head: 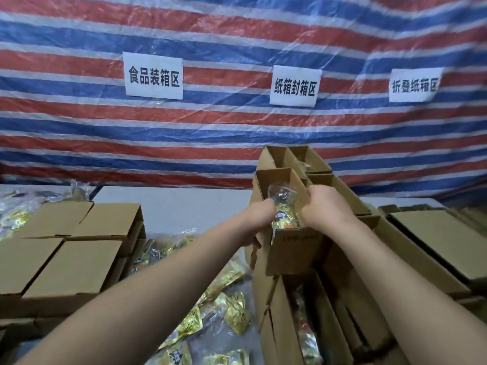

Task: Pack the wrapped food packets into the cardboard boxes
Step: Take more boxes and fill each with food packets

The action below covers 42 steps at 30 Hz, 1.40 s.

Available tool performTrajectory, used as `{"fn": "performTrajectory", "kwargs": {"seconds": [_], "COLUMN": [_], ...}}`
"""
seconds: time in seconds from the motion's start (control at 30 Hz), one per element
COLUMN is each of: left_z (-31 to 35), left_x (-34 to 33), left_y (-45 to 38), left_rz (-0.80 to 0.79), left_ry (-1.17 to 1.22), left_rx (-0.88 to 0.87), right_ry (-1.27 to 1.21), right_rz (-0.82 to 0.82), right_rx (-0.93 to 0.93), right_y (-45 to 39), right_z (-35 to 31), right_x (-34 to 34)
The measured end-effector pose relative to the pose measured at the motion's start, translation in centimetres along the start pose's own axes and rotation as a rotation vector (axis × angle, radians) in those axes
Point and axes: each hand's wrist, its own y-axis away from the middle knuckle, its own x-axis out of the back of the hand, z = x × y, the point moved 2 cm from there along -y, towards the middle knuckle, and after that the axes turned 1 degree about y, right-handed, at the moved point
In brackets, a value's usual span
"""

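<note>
Both hands reach to the open cardboard box [286, 219] on top of the stack at 1 o'clock, probably to steady it while the wrapped food packet [283, 209] settles inside. The left hand [257, 222] holds the box's left wall, fingers curled under the edge. The right hand [322, 206] seems to pinch the right wall (its fingertips are hidden). The packet lies in the box between the hands. More loose packets [224, 312] wait at 6 o'clock, closed boxes [66, 246] at 9 o'clock
</note>
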Motion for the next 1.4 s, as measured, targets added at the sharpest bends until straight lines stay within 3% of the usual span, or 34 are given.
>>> {"fn": "performTrajectory", "kwargs": {"seconds": [0.4, 1.1, 1.27, 1.4], "left_z": [1.9, 1.5, 1.1, 1.0], "left_x": [-2.1, -2.4, -1.4, 0.9], "left_y": [-5.3, -5.5, -4.3, -1.9], "left_rz": [-0.112, -0.058, -0.035, 0.078], "left_ry": [-0.057, -0.029, 0.019, -0.013], "left_rx": [0.006, 0.103, 0.031, -0.093], "right_ry": [0.149, 0.239, 0.263, 0.113], "right_rz": [0.037, 0.128, 0.138, 0.146], "right_rx": [-0.046, 0.020, 0.060, 0.135], "right_y": [-4.1, -5.5, -5.4, -4.5], "right_z": [2.5, 3.8, 2.8, 0.1], "right_x": [-0.1, -2.0, -1.5, -1.6]}}
